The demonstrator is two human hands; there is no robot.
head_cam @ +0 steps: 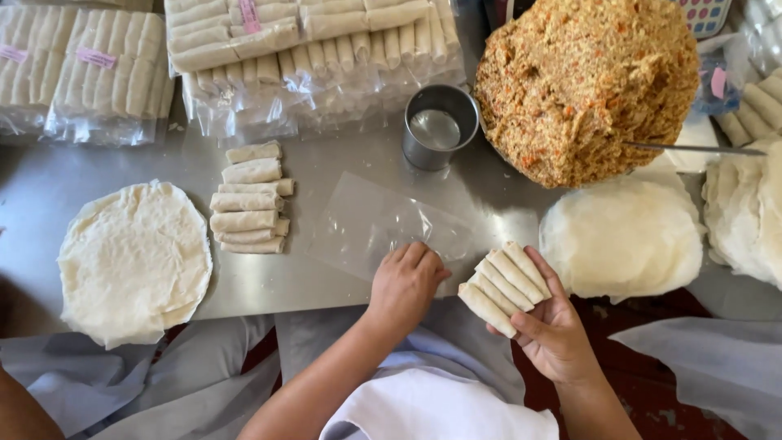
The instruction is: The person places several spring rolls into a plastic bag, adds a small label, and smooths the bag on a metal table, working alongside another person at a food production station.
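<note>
Right hand cups a row of five pale rolls, fingers curled under them. Left hand presses a clear plastic bag on the steel tabletop, fingers bent together. Metal cup holds water; crumbly orange-brown filling heaped beside it.

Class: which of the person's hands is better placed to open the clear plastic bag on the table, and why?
Left. The left hand is empty and already touching the clear plastic bag; the right hand is full, holding a row of rolls.

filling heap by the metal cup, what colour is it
Golden brown filling heap flecked with orange, in the head view.
</note>
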